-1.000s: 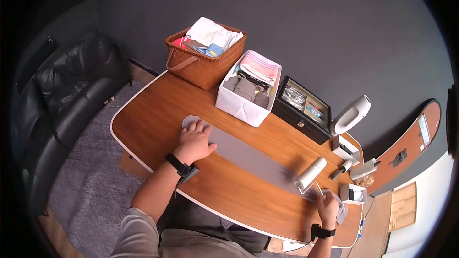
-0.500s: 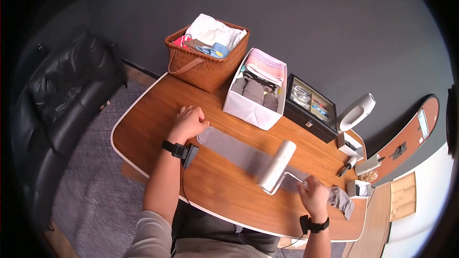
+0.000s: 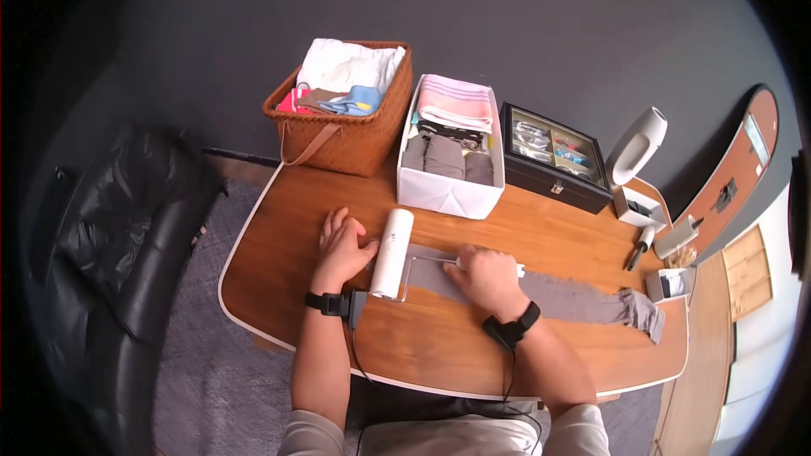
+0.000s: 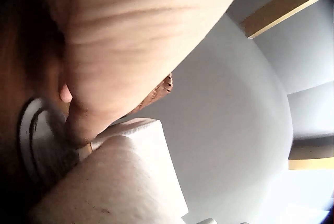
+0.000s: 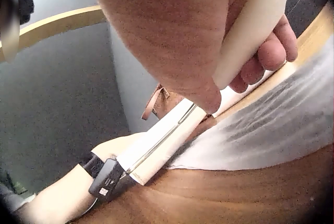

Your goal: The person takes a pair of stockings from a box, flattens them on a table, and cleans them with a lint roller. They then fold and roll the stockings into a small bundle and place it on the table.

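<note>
White lint roller (image 3: 393, 253) across the left end of a long grey cloth (image 3: 574, 297).
The roller's cylinder hangs on a thin wire frame with a pale handle; the cloth lies stretched along the wooden table (image 3: 422, 346), mostly flat, bunched and wrinkled at its right end.

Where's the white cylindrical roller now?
In the head view, the white roller is right of the left hand, at the left end of the grey cloth, held in the right hand.
</note>
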### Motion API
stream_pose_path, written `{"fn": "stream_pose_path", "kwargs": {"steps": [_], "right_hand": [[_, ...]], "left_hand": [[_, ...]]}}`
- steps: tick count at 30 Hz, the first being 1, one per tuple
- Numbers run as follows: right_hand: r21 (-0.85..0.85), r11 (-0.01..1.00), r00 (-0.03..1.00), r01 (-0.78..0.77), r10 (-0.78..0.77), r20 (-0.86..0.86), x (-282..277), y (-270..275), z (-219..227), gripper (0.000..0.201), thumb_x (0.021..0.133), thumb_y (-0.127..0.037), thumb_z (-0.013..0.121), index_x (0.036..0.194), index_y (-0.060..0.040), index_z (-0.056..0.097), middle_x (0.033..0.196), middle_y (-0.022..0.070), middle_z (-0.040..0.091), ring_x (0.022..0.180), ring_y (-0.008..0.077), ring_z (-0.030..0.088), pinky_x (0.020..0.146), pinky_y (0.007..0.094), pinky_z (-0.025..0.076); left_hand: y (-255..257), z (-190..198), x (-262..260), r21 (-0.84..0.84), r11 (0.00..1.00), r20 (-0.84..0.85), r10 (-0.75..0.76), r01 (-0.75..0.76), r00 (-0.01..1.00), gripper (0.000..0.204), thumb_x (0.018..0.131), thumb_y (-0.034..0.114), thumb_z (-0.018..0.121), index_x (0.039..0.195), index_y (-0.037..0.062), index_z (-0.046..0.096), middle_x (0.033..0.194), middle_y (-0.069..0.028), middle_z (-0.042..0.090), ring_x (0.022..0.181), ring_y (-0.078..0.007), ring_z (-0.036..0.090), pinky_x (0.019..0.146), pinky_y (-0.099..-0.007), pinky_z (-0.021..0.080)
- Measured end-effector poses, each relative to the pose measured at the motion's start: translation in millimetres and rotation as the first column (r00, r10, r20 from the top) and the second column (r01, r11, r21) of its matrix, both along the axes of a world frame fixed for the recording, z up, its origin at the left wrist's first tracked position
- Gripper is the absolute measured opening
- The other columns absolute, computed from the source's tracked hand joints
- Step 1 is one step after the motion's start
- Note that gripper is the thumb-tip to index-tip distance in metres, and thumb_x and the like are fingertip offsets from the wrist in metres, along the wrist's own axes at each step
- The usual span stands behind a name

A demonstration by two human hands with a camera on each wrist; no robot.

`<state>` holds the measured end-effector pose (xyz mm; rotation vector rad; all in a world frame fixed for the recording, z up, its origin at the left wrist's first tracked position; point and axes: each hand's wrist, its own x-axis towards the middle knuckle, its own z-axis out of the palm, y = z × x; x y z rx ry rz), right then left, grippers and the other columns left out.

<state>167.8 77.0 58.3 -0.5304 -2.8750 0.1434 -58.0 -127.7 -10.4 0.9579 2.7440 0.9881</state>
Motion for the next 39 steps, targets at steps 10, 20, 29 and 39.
{"fn": "stream_pose_path", "kwargs": {"steps": [10, 20, 29, 39], "right_hand": [[-0.009, 0.999, 0.998, -0.047, 0.047, -0.045, 28, 15, -11, 0.032, 0.096, -0.038, 0.077, 0.098, -0.0076, 0.068, 0.081, 0.0157, 0.076, 0.076, 0.0375, 0.075, 0.075, 0.0501, 0.059], [0.063, 0.988, 0.98, -0.141, 0.148, -0.13, 82, 48, 4, 0.021, 0.086, -0.021, 0.08, 0.103, -0.0106, 0.073, 0.091, 0.0109, 0.075, 0.084, 0.032, 0.074, 0.083, 0.0458, 0.053], [0.044, 0.987, 0.972, -0.156, 0.161, -0.168, 73, 34, 1, 0.021, 0.093, -0.028, 0.079, 0.107, -0.0122, 0.075, 0.088, 0.0109, 0.075, 0.084, 0.0311, 0.073, 0.082, 0.0431, 0.053], [0.001, 0.997, 0.983, -0.08, 0.079, -0.163, 131, 67, 1, 0.023, 0.086, -0.022, 0.085, 0.106, -0.0132, 0.077, 0.101, 0.009, 0.078, 0.096, 0.0316, 0.075, 0.095, 0.045, 0.051]], "left_hand": [[-8, 4, -5, -0.01, 0.999, 0.052, -0.051, 0.052, 0.997, 0.041, 0.087, 0.026, 0.09, 0.112, 0.0069, 0.062, 0.173, -0.0237, 0.041, 0.165, -0.0462, 0.027, 0.133, -0.054, 0.027], [-9, 3, -2, -0.011, 1.0, 0.006, -0.024, 0.024, 1.0, 0.04, 0.088, 0.024, 0.088, 0.113, 0.0073, 0.061, 0.171, -0.0222, 0.045, 0.162, -0.0446, 0.032, 0.131, -0.0501, 0.032], [21, 40, 39, 0.417, 0.881, 0.294, -0.363, 0.223, 0.884, 0.023, 0.104, 0.021, 0.075, 0.112, 0.0015, 0.067, 0.112, -0.0126, 0.077, 0.098, -0.0255, 0.07, 0.089, -0.0404, 0.057], [35, 25, 53, 0.204, 0.946, 0.102, -0.276, 0.251, 0.956, 0.034, 0.11, 0.03, 0.066, 0.098, -0.0022, 0.066, 0.102, -0.0236, 0.073, 0.098, -0.041, 0.07, 0.089, -0.0467, 0.056]]}}
